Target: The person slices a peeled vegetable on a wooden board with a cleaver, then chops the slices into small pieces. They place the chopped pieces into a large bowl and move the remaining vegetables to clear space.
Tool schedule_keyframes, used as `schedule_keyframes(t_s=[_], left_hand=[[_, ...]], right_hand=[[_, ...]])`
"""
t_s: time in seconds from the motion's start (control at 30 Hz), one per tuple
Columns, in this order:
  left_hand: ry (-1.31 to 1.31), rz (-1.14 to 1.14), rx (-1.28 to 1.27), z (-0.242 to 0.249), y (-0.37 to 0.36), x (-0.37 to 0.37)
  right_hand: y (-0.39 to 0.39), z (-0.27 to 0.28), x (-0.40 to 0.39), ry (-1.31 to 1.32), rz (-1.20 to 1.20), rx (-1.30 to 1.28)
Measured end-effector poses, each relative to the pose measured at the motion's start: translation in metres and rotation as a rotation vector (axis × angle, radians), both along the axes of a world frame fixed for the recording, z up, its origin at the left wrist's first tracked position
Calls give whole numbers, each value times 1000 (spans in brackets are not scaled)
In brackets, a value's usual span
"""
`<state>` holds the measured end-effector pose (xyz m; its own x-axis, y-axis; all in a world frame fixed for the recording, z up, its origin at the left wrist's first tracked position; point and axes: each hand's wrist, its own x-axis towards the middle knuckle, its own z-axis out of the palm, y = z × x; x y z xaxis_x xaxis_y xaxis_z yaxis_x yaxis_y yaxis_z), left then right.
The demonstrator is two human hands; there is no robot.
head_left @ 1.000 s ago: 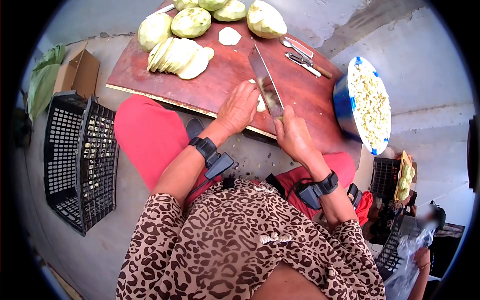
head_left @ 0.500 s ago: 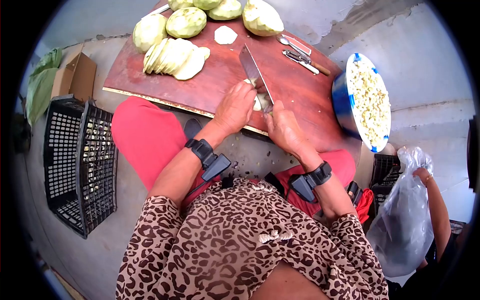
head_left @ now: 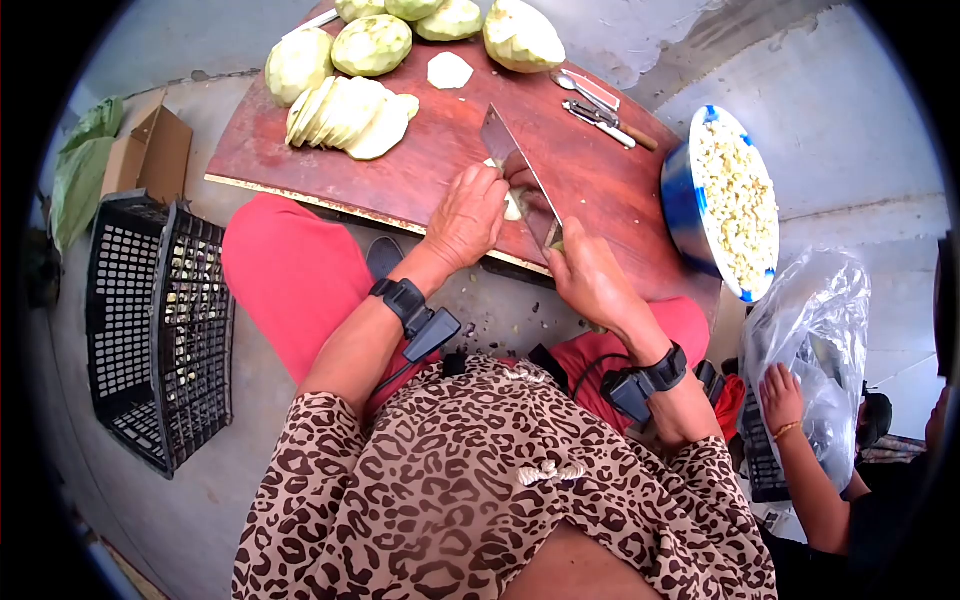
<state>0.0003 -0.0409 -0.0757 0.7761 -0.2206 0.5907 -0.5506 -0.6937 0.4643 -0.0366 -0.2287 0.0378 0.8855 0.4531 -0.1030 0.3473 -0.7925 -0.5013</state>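
Note:
My right hand (head_left: 598, 275) is closed round the handle of a broad-bladed kitchen knife (head_left: 524, 172), whose blade slants away over the red-brown tabletop (head_left: 450, 120). Pale pieces of a peeled vegetable (head_left: 513, 208) lie at the table's near edge, partly covered by my left hand (head_left: 470, 212). That hand's fingers are curled down on them, right beside the blade. Further left, a fanned stack of pale slices (head_left: 345, 115) rests on the table, with one loose slice (head_left: 450, 70) behind. Whole peeled pale-green vegetables (head_left: 372, 46) are grouped along the back edge.
A spoon and peelers (head_left: 600, 118) lie at the table's right. Beyond them stands a blue-and-white basin (head_left: 685, 215) full of chopped pale pieces. Black plastic crates (head_left: 160, 330) and a cardboard box (head_left: 150, 150) are at left. At right, another person's hand (head_left: 783, 400) touches a clear plastic bag (head_left: 820, 300).
My right hand and the knife have shifted slightly right and toward me, blade further from my left fingers. At right, the other person's hand has moved lower on the plastic bag, now spread wider.

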Motion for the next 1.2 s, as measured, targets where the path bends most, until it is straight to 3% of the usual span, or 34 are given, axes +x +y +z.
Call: schedule_keyframes(t_s=[0.47,0.93,1.2], left_hand=[[-9,-14,6,0,2,-4],[3,1,-13,0,3,-4],[14,-3,0,-1,3,-5]], right_hand=[[14,-44,29,-91,-39,47],[5,4,-1,34,17,-13],[23,-42,26,-76,-26,62]])
